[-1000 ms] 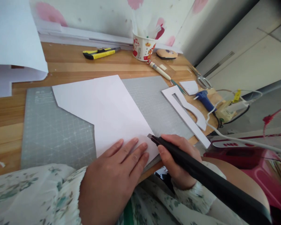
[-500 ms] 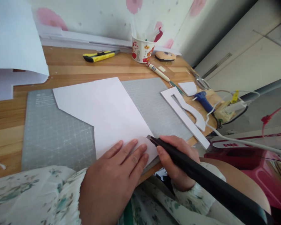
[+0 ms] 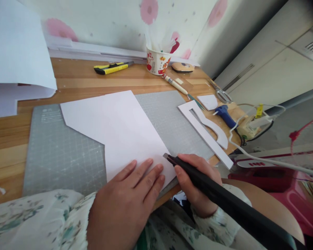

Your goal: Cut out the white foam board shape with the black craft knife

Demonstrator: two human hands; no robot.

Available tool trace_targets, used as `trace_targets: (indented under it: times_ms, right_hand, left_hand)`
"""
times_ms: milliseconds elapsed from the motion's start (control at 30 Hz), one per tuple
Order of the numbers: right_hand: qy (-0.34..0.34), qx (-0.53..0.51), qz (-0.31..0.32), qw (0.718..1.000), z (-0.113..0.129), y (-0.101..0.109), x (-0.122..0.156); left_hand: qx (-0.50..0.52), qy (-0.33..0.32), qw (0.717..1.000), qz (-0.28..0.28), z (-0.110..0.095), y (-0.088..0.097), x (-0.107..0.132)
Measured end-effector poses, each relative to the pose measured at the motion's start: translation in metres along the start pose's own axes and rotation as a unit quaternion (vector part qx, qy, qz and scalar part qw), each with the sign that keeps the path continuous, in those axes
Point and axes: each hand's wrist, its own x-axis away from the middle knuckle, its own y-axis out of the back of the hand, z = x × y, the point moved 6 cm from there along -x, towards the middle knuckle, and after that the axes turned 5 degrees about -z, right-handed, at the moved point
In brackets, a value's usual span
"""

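Note:
A white foam board or card sheet [image 3: 114, 121] with angled edges lies on a grey gridded cutting mat [image 3: 65, 149]. My left hand [image 3: 131, 191] rests flat on the near part of the sheet, its fingers stretched out. Wrapped in the fingers of my right hand [image 3: 198, 177] is a knife [image 3: 214, 189] with a long black handle. Its short blade tip sits at the sheet's right edge, just beside my left fingertips. Whether the blade goes into the sheet I cannot tell. To the right lies a cut-out white piece [image 3: 206, 132] with a straight bar and a curved strip.
A yellow and black utility knife [image 3: 113, 68], a paper cup [image 3: 158, 62] of sticks, a mouse [image 3: 182, 67] and a pen [image 3: 176, 84] lie toward the back. At right are scissors [image 3: 223, 94], a blue glue gun [image 3: 225, 115] and cables. A folded white sheet [image 3: 21, 48] stands at left.
The view has tilted slightly, so the table items sit a little lower. Both hands and the black knife keep almost the same place on the sheet.

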Motion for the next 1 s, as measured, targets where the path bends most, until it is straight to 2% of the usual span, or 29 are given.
trace_targets:
  times_ms: [667,867,1000]
  right_hand:
    - [-0.012,0.005,0.008,1.000,-0.0018,-0.0006,0.0021]
    - [-0.019,-0.005,0.032,0.999,-0.0033,-0.0029,0.0024]
    - [-0.014,-0.007,0.052,0.999,-0.0048,-0.0041,0.0029]
  left_hand:
    - [-0.002,-0.008,1.000,0.005,0.0028,-0.0011,-0.0001]
    - [0.004,-0.009,1.000,0.011,0.0026,0.0002,-0.0016]
    - [0.022,0.014,1.000,0.013,0.0050,-0.0005,0.0003]
